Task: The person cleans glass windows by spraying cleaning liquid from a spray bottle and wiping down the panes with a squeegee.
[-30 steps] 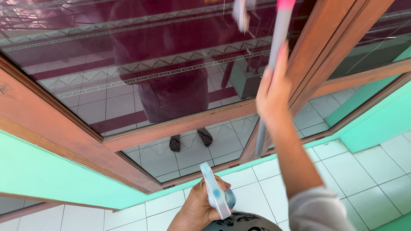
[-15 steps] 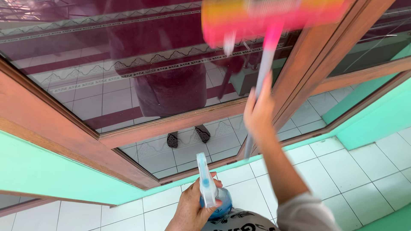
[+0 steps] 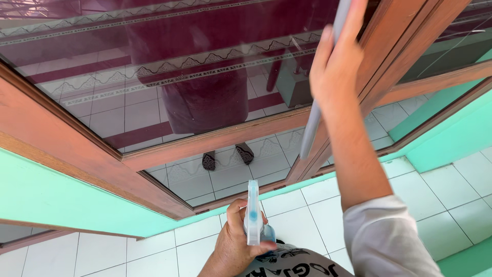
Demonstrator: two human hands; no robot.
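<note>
My right hand (image 3: 335, 64) is raised against the window and grips a grey pole (image 3: 318, 102) that runs up out of the top of the frame; its head is out of view. My left hand (image 3: 233, 246) hangs low near my body and holds a clear spray bottle with blue liquid (image 3: 253, 215), nozzle pointing up. The glass pane (image 3: 169, 66) in front of me reflects a person in dark red clothes and sandals. A brown wooden frame (image 3: 215, 138) crosses the glass.
A green wall (image 3: 61, 200) runs below the window on the left, and another green wall section (image 3: 451, 133) stands at right. White floor tiles (image 3: 307, 205) lie underfoot. A vertical wooden post (image 3: 400, 56) divides the panes.
The pole's pink and yellow head, in view half a second ago, has gone up out of the frame. My right hand has risen along the glass. The left hand holds the bottle in the same place.
</note>
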